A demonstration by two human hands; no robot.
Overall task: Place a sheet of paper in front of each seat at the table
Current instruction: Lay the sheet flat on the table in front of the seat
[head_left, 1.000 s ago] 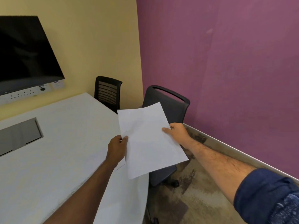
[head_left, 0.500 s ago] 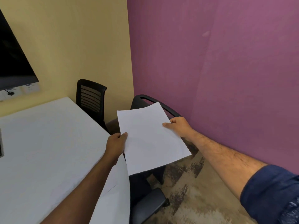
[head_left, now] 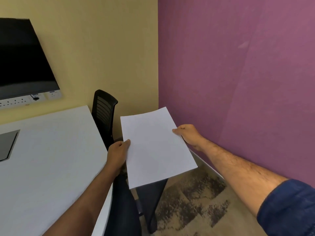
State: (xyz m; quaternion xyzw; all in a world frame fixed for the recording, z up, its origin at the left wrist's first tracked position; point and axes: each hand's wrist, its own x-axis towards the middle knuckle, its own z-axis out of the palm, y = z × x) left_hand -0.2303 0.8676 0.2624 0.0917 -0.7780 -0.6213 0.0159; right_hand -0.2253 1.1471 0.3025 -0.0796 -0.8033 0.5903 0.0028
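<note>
Sheet of paper (head_left: 156,147): white, blank, held in the air at centre frame, right of the table edge and above a dark chair seat.
Left hand (head_left: 117,154): fingers pinched on the sheet's left edge, thumb on top.
Right hand (head_left: 189,135): fingers closed on the sheet's right edge.
Table (head_left: 47,159): white, lower left; grey inset panel at far left.
Black chair (head_left: 104,113): upright beside the table's far corner.
Screen (head_left: 22,62): dark, wall-mounted, upper left.

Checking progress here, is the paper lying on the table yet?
No, the paper is held in the air by the left hand and right hand, beside the table.
</note>
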